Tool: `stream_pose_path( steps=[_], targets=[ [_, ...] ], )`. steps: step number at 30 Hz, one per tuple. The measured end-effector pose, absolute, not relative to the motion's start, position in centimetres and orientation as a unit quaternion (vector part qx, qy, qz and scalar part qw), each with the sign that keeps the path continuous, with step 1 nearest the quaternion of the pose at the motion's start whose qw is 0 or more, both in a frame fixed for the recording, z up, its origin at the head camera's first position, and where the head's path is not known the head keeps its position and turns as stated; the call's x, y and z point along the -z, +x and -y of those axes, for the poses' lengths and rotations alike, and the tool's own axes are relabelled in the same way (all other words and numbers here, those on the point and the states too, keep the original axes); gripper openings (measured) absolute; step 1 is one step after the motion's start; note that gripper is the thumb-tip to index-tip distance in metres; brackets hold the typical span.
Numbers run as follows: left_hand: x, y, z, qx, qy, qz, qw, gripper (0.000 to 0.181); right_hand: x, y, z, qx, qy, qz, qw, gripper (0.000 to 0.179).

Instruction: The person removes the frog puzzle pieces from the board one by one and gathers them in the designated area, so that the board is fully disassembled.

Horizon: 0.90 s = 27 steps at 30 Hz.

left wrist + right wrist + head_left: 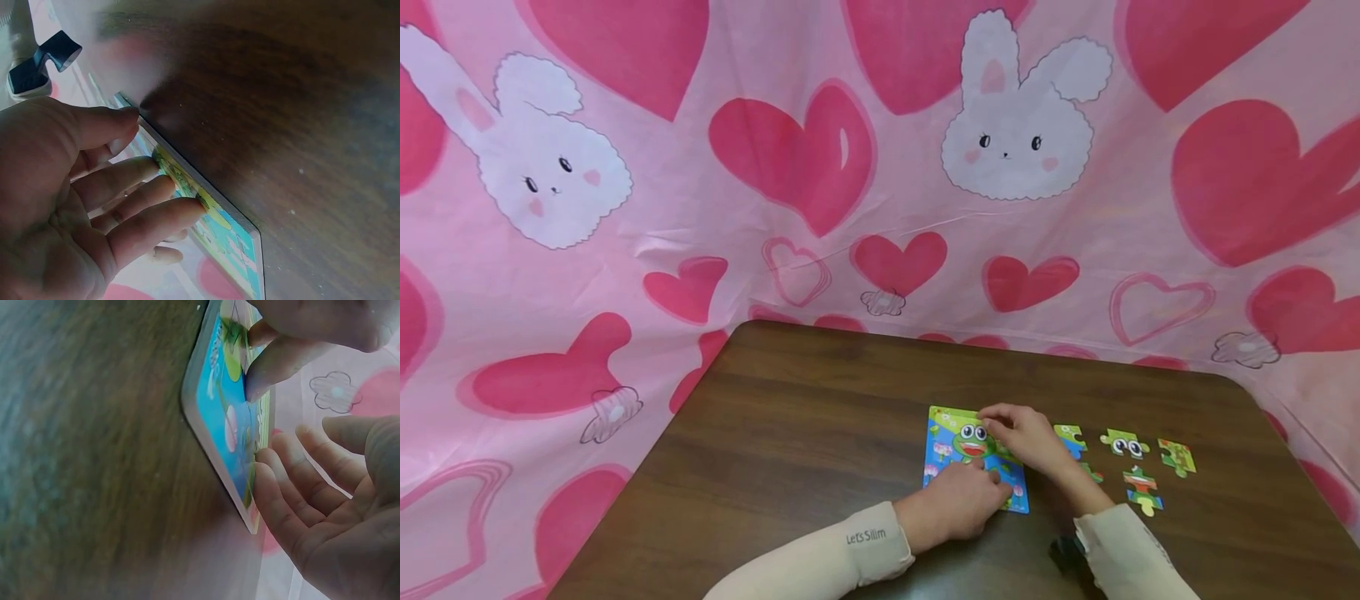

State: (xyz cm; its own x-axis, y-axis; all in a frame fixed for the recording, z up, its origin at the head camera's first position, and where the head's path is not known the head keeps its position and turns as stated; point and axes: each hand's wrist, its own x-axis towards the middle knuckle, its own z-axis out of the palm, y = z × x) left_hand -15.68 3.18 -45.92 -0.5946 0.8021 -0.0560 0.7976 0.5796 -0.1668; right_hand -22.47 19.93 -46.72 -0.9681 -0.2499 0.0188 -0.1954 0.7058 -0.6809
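A jigsaw board (942,435) with a green frog on a blue pond lies flat on the table. My left hand (958,502) reaches over its lower part, fingertips on the printed face and thumb by the board's edge in the left wrist view. My right hand (1024,437) is over the upper right part of the board. In the right wrist view the right fingers (281,500) are loosely bent, their tips at the board's surface. No loose piece shows between the fingers of either hand.
Right of the board lie several loose jigsaw pieces, among them one with the frog's eyes (1125,445), a green and brown one (1180,458) and a yellow and blue one (1145,502). A pink heart-patterned cloth (820,275) hangs behind the brown table (760,417).
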Motion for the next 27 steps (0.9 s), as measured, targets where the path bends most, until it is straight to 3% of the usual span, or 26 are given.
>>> stream_pose_path(
  steps=[27],
  targets=[
    [46.13,-15.54,-3.3,-0.093,-0.452,0.886,0.04,0.022,45.85,-22.79,-19.33,0.307,-0.182,-0.932,0.058,0.018]
  ],
)
